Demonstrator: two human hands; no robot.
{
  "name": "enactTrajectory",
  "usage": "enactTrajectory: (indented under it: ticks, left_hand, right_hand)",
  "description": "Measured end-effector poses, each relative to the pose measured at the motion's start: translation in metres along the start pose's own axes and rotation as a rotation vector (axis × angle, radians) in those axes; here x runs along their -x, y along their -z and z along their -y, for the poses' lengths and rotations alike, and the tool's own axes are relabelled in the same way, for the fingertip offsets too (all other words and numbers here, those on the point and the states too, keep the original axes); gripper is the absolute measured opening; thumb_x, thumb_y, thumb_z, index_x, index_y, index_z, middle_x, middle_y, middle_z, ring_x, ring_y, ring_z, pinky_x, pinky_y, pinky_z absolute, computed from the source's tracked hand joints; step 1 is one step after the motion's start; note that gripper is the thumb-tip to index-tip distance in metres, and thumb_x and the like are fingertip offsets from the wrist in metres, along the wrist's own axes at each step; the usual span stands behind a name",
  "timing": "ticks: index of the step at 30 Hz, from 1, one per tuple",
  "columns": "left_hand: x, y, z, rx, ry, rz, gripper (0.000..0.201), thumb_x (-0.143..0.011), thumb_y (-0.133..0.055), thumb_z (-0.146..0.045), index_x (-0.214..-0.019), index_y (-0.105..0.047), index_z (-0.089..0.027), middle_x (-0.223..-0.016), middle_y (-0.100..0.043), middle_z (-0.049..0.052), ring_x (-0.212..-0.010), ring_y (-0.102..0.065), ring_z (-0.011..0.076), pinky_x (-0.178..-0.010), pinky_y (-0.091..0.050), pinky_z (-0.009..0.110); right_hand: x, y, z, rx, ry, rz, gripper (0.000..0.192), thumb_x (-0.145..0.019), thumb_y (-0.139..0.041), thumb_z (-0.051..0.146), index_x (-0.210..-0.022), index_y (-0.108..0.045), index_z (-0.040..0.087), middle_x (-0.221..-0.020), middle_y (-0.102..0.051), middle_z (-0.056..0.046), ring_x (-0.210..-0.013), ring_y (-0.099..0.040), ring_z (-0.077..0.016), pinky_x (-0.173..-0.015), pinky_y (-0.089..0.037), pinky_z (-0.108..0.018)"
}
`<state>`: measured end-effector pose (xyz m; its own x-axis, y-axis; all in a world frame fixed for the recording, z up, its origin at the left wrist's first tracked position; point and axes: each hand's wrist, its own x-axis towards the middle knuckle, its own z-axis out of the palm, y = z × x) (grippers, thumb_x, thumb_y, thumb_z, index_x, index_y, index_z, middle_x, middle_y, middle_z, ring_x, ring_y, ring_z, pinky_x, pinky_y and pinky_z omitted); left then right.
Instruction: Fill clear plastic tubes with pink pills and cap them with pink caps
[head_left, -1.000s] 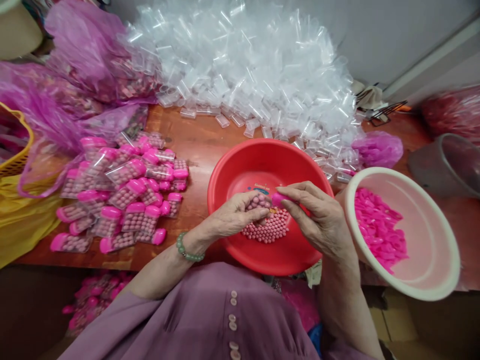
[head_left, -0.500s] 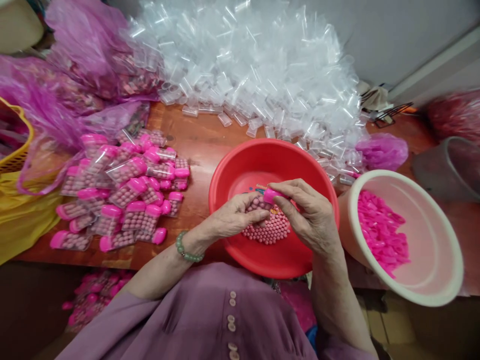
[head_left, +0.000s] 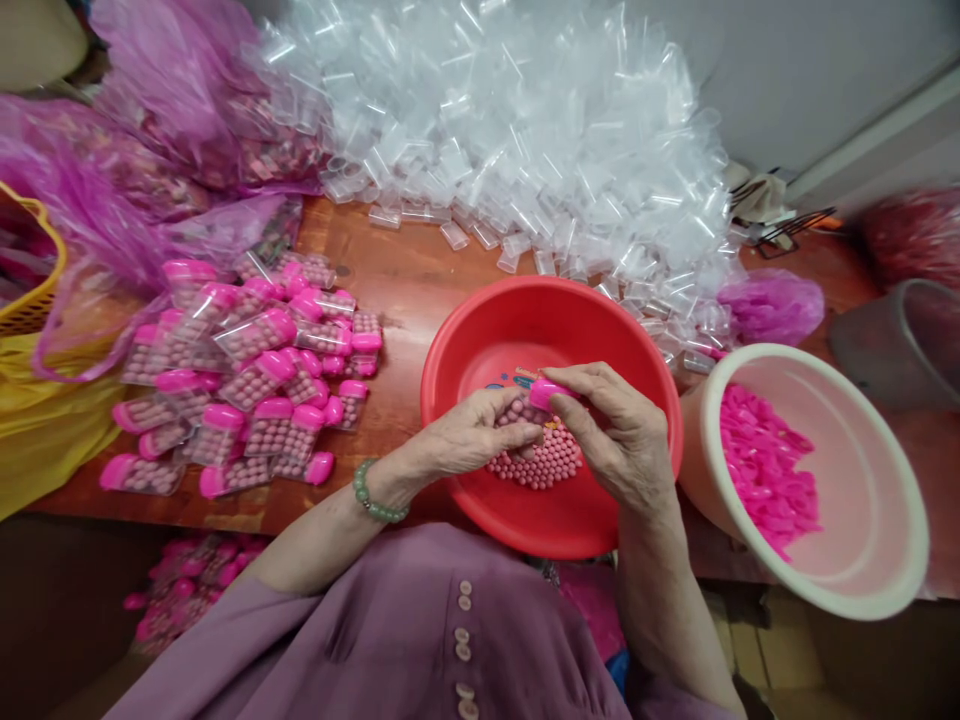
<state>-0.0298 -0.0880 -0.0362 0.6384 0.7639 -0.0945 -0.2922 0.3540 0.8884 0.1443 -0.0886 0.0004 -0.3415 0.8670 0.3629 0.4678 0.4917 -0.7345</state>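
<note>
Over the red basin, my left hand is closed around a small clear bottle filled with pink beads. My right hand pinches the bright pink cap at the bottle's upper end between thumb and fingers. The cap sits at the bottle's mouth; whether it is fully seated I cannot tell. Below the hands, loose pink beads lie on the basin's floor, partly hidden by my fingers. Pink-capped bottles full of beads are piled on the table to the left.
A large heap of clear bottles covers the table's back. At right stands a whitish bucket with pink caps. Purple plastic bags, a yellow basket and a yellow bag are at left; a grey bucket is far right.
Both hands keep their hold on the bottle and its cap, with only a very slight shift. The whole view has moved a little.
</note>
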Motion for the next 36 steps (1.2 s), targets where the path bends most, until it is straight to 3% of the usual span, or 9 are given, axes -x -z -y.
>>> enactTrajectory:
  ticks: [4, 18, 20, 23, 25, 31, 36]
  left_hand:
    - [-0.001, 0.0, -0.001, 0.009, -0.016, 0.027, 0.034, -0.084, -0.067, -0.044, -0.078, -0.05, -0.015, -0.069, -0.044, -0.004, -0.062, -0.042, 0.0075, -0.06, -0.037, 0.024]
    - [-0.002, 0.006, -0.001, 0.118, 0.024, -0.174, 0.03, -0.079, -0.075, -0.033, -0.098, -0.063, -0.013, -0.079, -0.064, 0.001, -0.07, -0.06, 0.009, -0.066, -0.047, 0.021]
    - [-0.004, 0.007, -0.001, 0.112, 0.024, -0.179, 0.03, -0.077, -0.076, -0.031, -0.098, -0.064, -0.013, -0.083, -0.065, 0.002, -0.075, -0.063, 0.0103, -0.072, -0.048, 0.023]
    - [-0.006, 0.007, 0.0, 0.076, -0.001, -0.175, 0.029, -0.078, -0.076, -0.029, -0.1, -0.066, -0.013, -0.09, -0.066, 0.003, -0.084, -0.064, 0.0114, -0.081, -0.048, 0.024]
    - [-0.006, 0.005, 0.002, 0.053, -0.039, -0.156, 0.027, -0.08, -0.074, -0.03, -0.101, -0.065, -0.014, -0.089, -0.065, 0.002, -0.083, -0.062, 0.011, -0.082, -0.047, 0.025]
    - [0.001, -0.01, 0.0, -0.027, -0.076, -0.065, 0.024, -0.083, -0.068, -0.036, -0.088, -0.06, -0.014, -0.075, -0.05, -0.002, -0.071, -0.047, 0.0101, -0.07, -0.043, 0.025]
    - [0.01, -0.018, -0.004, -0.024, -0.063, -0.037, 0.029, -0.085, -0.064, -0.04, -0.079, -0.05, -0.016, -0.07, -0.041, -0.004, -0.063, -0.036, 0.0088, -0.059, -0.034, 0.024]
  right_hand:
    - [-0.002, 0.003, -0.002, 0.039, 0.018, 0.081, 0.024, -0.09, -0.063, 0.015, -0.111, -0.07, 0.023, -0.095, -0.07, -0.003, -0.088, -0.066, -0.0129, -0.079, -0.055, -0.028]
    - [0.013, 0.024, -0.017, 0.097, -0.14, 0.054, 0.023, -0.089, -0.065, 0.018, -0.11, -0.071, 0.025, -0.095, -0.07, -0.002, -0.086, -0.065, -0.0126, -0.077, -0.053, -0.027]
    - [0.014, 0.022, -0.016, 0.072, -0.182, -0.021, 0.022, -0.089, -0.066, 0.02, -0.109, -0.072, 0.025, -0.096, -0.071, -0.002, -0.087, -0.066, -0.0135, -0.077, -0.053, -0.029]
    - [0.013, 0.012, -0.009, -0.002, -0.224, -0.236, 0.023, -0.088, -0.067, 0.022, -0.11, -0.071, 0.027, -0.1, -0.071, -0.002, -0.091, -0.067, -0.0152, -0.081, -0.055, -0.032]
    - [0.011, 0.004, -0.001, -0.044, -0.22, -0.3, 0.024, -0.087, -0.068, 0.022, -0.11, -0.071, 0.028, -0.101, -0.072, -0.002, -0.093, -0.068, -0.016, -0.083, -0.055, -0.033]
    - [0.012, -0.01, 0.015, -0.091, -0.156, -0.197, 0.019, -0.087, -0.067, 0.02, -0.105, -0.072, 0.025, -0.098, -0.073, -0.003, -0.092, -0.068, -0.0168, -0.086, -0.057, -0.037]
    - [0.02, -0.013, 0.019, -0.05, -0.165, -0.231, 0.02, -0.087, -0.066, 0.019, -0.105, -0.072, 0.025, -0.099, -0.074, -0.003, -0.091, -0.069, -0.0163, -0.084, -0.057, -0.036]
